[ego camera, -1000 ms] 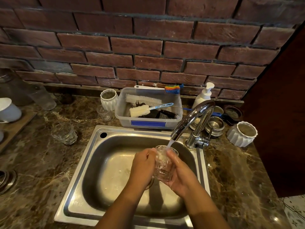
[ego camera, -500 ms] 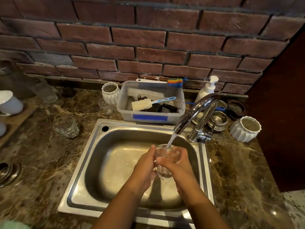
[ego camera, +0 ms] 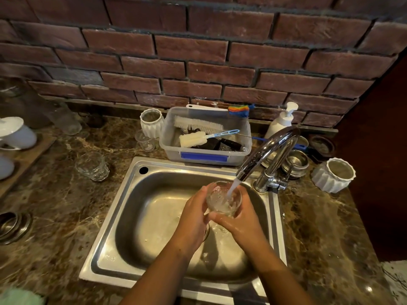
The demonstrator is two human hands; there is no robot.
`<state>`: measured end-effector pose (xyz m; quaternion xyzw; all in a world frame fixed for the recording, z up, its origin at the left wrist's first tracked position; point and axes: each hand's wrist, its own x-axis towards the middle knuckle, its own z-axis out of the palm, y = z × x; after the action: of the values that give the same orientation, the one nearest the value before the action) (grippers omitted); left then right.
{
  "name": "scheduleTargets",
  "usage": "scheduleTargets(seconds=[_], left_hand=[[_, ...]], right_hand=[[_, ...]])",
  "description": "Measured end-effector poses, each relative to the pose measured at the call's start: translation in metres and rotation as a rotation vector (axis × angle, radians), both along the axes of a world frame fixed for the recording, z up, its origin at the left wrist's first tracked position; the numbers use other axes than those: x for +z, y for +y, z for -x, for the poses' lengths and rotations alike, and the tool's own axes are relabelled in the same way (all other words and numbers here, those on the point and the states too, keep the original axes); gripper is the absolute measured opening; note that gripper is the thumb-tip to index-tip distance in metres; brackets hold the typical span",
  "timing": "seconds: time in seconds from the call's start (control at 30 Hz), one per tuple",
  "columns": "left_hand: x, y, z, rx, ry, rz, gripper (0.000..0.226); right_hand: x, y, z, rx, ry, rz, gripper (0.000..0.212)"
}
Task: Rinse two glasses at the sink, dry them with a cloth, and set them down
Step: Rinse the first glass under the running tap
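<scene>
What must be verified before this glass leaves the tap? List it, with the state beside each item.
1. The glass is under the water: ok, the stream falls inside it.
2. Grip: ok, the left hand and right hand both curl round it.
3. It is held over the sink: ok.
4. The tap is off: not ok, it is running.
5. The second glass is rinsed: cannot tell; it stands on the counter, left of the sink.
6. Cloth ready: cannot tell; only a pale green patch shows at the lower left corner.

Single head-worn wide-angle view, looking forward and steeply down from close above the sink (ego camera: 123, 216), facing the brick wall (ego camera: 198, 51) behind the table (ego camera: 55, 205).
</scene>
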<state>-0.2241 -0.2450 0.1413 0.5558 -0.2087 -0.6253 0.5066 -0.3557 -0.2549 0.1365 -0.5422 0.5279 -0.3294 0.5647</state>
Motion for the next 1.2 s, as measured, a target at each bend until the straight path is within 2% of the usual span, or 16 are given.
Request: scheduleTargets(seconds=[0.1, 0.2, 0.33, 0.5, 0.6, 0.77, 0.93, 1.2], left_hand=[[0.0, 0.0, -0.002, 0.035, -0.018, -0.008, 0.029], [-0.002, 0.002, -0.002, 0.038, -0.017, -0.004, 0.033], [0.0, 0.002, -0.002, 0.037, -0.02, 0.003, 0.031], [0.0, 0.003, -0.003, 0.016, -0.047, 0.016, 0.032], [0.001, 0.003, -0.005, 0.029, -0.042, 0.012, 0.032], [0.002, 0.004, -0.006, -0.001, -0.046, 0.052, 0.052], [0.001, 0.004, -0.009, 0.017, -0.025, 0.047, 0.033], [0.003, 0.001, -0.008, 0.024, -0.027, 0.052, 0.034]], right_hand=[[-0.003, 0.001, 0.003, 0.045, 0.01, -0.004, 0.094], [-0.002, -0.002, 0.004, 0.003, 0.0, 0.03, 0.09], [-0.002, -0.001, -0.002, 0.109, 0.011, 0.032, 0.083], [-0.005, -0.002, -0.003, 0.041, -0.037, 0.044, 0.09], [-0.007, 0.002, -0.002, 0.119, 0.014, 0.042, 0.082], [-0.004, -0.004, 0.0, 0.041, -0.035, 0.046, 0.095], [-0.004, -0.005, 0.006, 0.052, -0.016, 0.049, 0.096], [0.002, -0.01, 0.008, 0.066, -0.024, 0.063, 0.087]])
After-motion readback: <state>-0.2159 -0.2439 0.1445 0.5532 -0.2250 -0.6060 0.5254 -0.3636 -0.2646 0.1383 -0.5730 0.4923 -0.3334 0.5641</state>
